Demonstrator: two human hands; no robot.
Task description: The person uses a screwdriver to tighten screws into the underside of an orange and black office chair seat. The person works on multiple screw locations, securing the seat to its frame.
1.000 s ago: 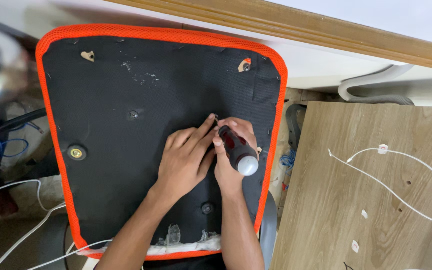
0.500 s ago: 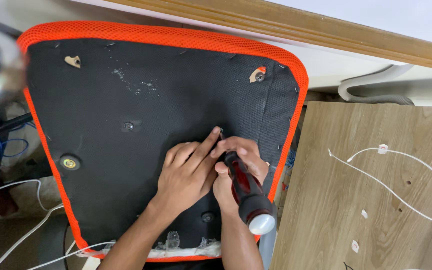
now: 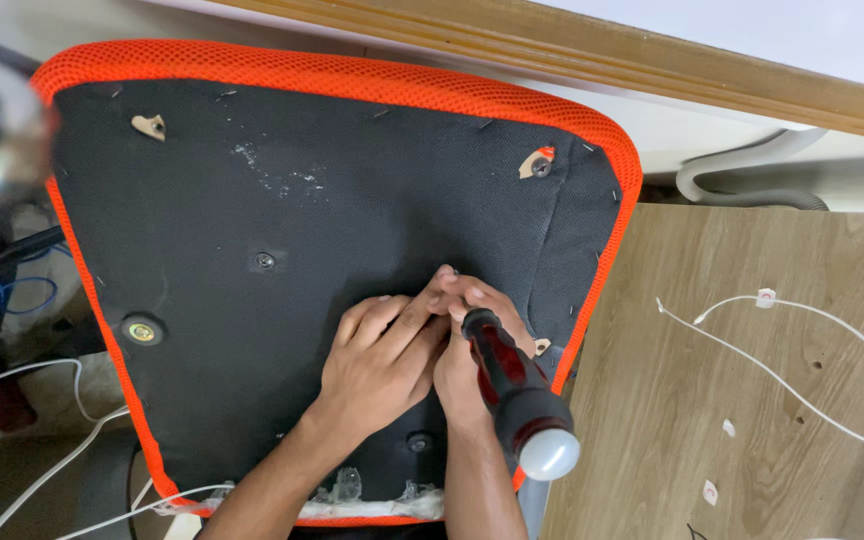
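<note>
Overturned black chair seat [image 3: 282,230], orange mesh rim. Right hand [image 3: 472,345] closed around a red-and-black screwdriver [image 3: 514,392]; left hand [image 3: 382,365] flat, fingers extended, pressing beside its tip.

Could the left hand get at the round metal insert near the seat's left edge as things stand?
Probably yes: the left hand rests flat on the seat underside, and only bare black fabric lies between it and the round metal insert.
</note>
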